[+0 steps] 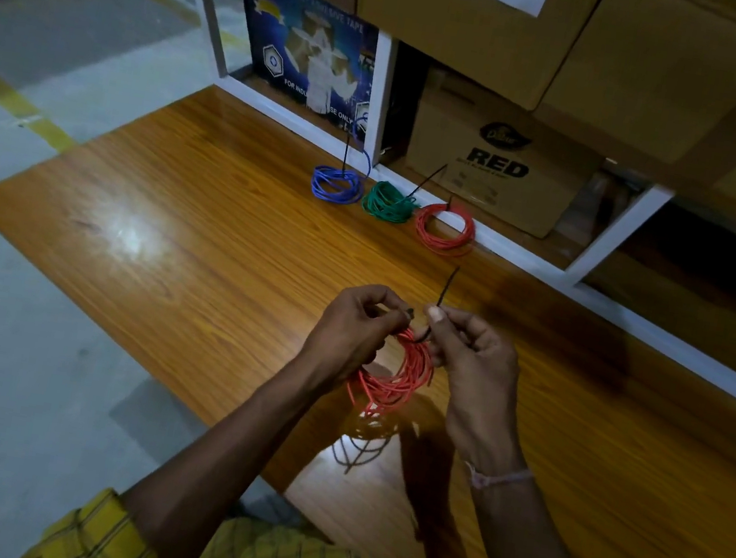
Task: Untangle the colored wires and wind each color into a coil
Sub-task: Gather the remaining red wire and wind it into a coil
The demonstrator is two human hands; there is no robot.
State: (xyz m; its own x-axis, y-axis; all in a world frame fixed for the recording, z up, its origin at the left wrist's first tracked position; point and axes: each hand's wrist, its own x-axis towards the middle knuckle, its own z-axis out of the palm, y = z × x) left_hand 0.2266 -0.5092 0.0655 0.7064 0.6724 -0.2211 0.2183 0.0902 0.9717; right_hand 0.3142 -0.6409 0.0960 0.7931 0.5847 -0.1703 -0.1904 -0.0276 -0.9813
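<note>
- Wooden tabletop (pixel 201 223): blue coil (pixel 336 184), green coil (pixel 387 202) and red coil (pixel 444 229) line its far edge.
- Left hand (pixel 351 324) grips an orange-red coil (pixel 393 381) above the tabletop's middle, fingers curled.
- Right hand (pixel 473 351) pinches a black tie (pixel 443 295) at the coil's top.

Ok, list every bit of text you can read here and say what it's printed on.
"RED": brown carton under the shelf, in bold black.
"FOR INDU... SE ONLY": blue box, bottom edge, middle hidden by the picture.
"...ADHESIVE TAPE": same blue box, top line, faint and only partly legible.
Oval logo above "RED" and the small print below it: too blurred to read.
</note>
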